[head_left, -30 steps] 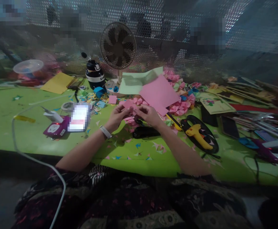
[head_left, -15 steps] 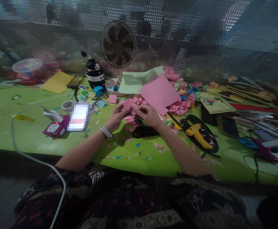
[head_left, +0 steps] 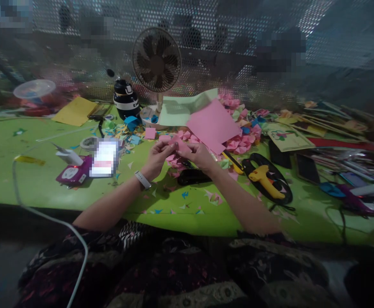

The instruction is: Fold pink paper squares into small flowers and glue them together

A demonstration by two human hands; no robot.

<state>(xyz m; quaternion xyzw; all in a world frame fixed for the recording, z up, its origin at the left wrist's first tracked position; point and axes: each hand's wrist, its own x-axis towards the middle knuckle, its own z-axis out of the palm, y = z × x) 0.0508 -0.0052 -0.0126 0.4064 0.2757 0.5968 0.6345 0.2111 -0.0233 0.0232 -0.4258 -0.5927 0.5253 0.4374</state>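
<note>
Between my two hands is a small piece of pink paper (head_left: pixel 181 146). My left hand (head_left: pixel 157 159), with a white watch band at the wrist, pinches its left side between thumb and fingers. On the other side, my right hand (head_left: pixel 201 157) grips the paper's right edge. Below the hands lie pink paper scraps (head_left: pixel 175 163) and a black tool (head_left: pixel 193 176), partly covered by my right hand, whose kind I cannot make out. Just behind them are a large pink sheet (head_left: pixel 214 126) and a pale green sheet (head_left: pixel 177 111).
A yellow glue gun (head_left: pixel 266 182) rests on a black tray, with a yellow cutter (head_left: pixel 233 162) beside it. A lit phone (head_left: pixel 103 158) leans near a purple power socket (head_left: pixel 73 173). At the back stand a fan (head_left: pixel 157 60) and a black bottle (head_left: pixel 125 100). A white cable (head_left: pixel 52 217) hangs over the table edge.
The pink paper has turned between my fingers and shows a flatter, wider face towards the right hand. Both hands stay in nearly the same place; the view has shifted slightly.
</note>
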